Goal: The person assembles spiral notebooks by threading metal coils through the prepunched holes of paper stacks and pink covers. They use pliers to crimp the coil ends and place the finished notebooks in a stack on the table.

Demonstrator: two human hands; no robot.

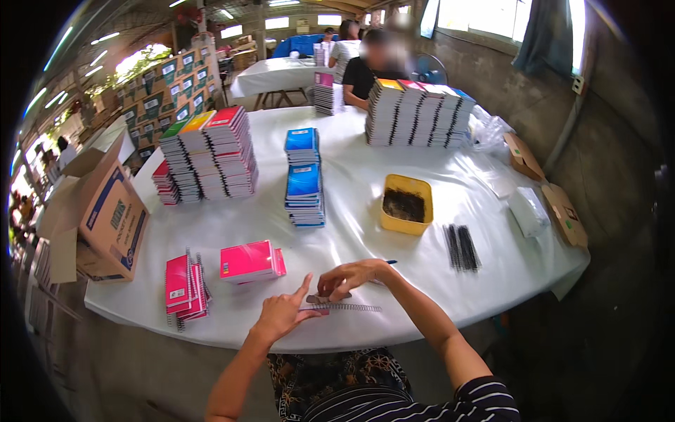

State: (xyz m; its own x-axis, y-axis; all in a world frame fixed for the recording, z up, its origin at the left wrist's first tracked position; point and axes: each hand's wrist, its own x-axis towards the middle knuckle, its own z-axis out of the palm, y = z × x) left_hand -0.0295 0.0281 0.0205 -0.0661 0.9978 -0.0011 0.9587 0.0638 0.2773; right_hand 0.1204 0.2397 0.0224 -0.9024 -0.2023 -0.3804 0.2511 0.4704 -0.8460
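My left hand (279, 314) is low on the near edge of the table, index finger and thumb stretched apart. Its thumb lies at a small pink strip (323, 312), perhaps a notebook's edge. A thin wire coil (355, 307) runs from there to the right. My right hand (351, 276) bends its closed fingers down over a flat grey-brown piece (330, 298); whatever they pinch is hidden. Left of my hands sit a pink notebook stack (246, 260) and several pink notebooks (184, 288) with coils sticking out.
A yellow tub (409, 227) with dark contents stands beyond my right hand, beside dark coils (460, 247). Blue notebooks (303, 183) are stacked mid-table. Taller stacks (225, 151) and a carton (116, 218) are left; more stacks (418, 116) stand before a seated person (362, 76).
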